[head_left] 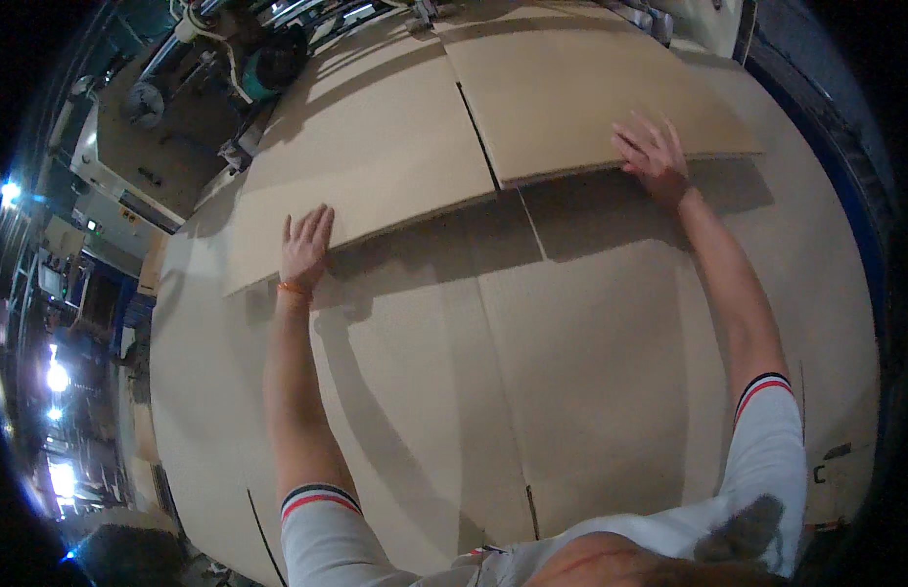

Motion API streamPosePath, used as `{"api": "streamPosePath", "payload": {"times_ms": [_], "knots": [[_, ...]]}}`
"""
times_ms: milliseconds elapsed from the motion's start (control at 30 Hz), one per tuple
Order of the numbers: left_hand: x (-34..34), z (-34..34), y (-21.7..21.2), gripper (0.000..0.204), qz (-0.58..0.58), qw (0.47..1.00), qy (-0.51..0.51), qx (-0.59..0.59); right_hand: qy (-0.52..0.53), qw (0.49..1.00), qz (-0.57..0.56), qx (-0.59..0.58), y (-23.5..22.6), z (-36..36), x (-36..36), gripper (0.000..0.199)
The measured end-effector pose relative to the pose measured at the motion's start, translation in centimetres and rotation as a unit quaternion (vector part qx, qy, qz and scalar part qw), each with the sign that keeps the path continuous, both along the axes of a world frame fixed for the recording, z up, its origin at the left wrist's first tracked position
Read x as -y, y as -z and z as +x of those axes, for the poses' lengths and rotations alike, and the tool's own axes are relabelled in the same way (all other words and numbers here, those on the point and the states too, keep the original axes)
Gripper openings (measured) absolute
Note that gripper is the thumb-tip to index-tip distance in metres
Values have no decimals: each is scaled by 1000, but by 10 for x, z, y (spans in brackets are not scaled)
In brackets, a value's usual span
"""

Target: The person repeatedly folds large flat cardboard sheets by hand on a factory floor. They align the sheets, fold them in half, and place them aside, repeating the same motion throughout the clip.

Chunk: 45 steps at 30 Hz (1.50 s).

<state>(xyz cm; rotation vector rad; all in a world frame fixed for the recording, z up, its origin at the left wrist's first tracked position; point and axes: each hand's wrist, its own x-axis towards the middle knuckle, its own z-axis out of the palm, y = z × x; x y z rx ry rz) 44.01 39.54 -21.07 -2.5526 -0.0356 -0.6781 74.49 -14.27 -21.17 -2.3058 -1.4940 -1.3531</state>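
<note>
A large flat cardboard sheet (395, 147) with a slit down its middle lies raised over a stack of the same brown sheets (591, 372). My left hand (305, 247) rests flat on the near edge of the upper sheet at its left part, fingers spread. At the right, my right hand (653, 154) presses on the same near edge, fingers apart. Neither hand is closed around the board; both lie on top of it. The upper sheet casts a shadow on the stack below.
Machinery with white tubes and a teal motor (268, 59) stands at the far left behind the sheets. A dark blue edge (845, 176) runs along the right side. Bright lamps and a factory floor (53, 372) show at the far left.
</note>
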Motion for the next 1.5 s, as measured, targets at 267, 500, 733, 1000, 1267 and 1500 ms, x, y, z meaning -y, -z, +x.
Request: {"api": "streamPosePath", "payload": {"times_ms": [267,500,733,1000,1267,1500], "knots": [[16,52,-19,52,57,970,-232,-37,85,996,7,-39,-10,34,-26,45],[57,-10,-12,65,70,988,-127,55,57,989,49,-124,11,-50,-49,50],[165,-283,16,57,-160,961,-222,-41,49,934,33,-353,38,-225,37,33],[184,-563,36,64,-225,738,-616,158,157,877,153,-428,64,-419,152,24],[93,-693,108,57,-597,493,-562,289,403,789,128,-446,40,-543,204,35],[21,-720,105,77,-449,585,-674,47,497,748,147,-415,115,-542,322,61]]}}
